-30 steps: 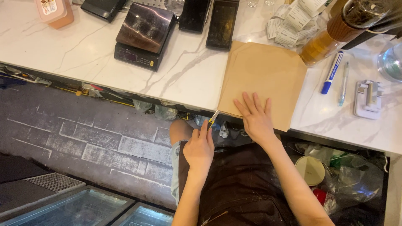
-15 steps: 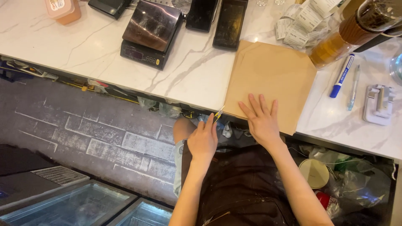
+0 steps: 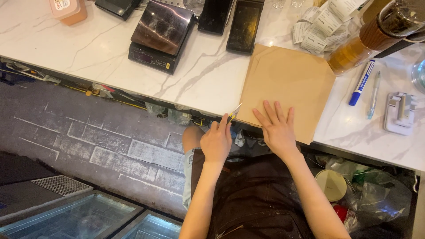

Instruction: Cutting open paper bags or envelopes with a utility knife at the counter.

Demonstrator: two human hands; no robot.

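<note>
Marble counter (image 3: 102,62), brown paper (image 3: 287,84) under flat, spread right-hand fingers (image 3: 271,116), left hand (image 3: 216,142) gripping cutter (image 3: 233,113)

Right hand (image 3: 278,128) flat, palm down, fingers spread. Left hand (image 3: 216,142) curled, seemingly pinching; both forearms extended.

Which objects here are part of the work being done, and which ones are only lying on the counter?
In use:
brown paper sheet, pressed flat by the right hand
small yellow-handled cutter, held in the left hand

Lying about:
digital scale
blue marker
pen
receipts
</note>
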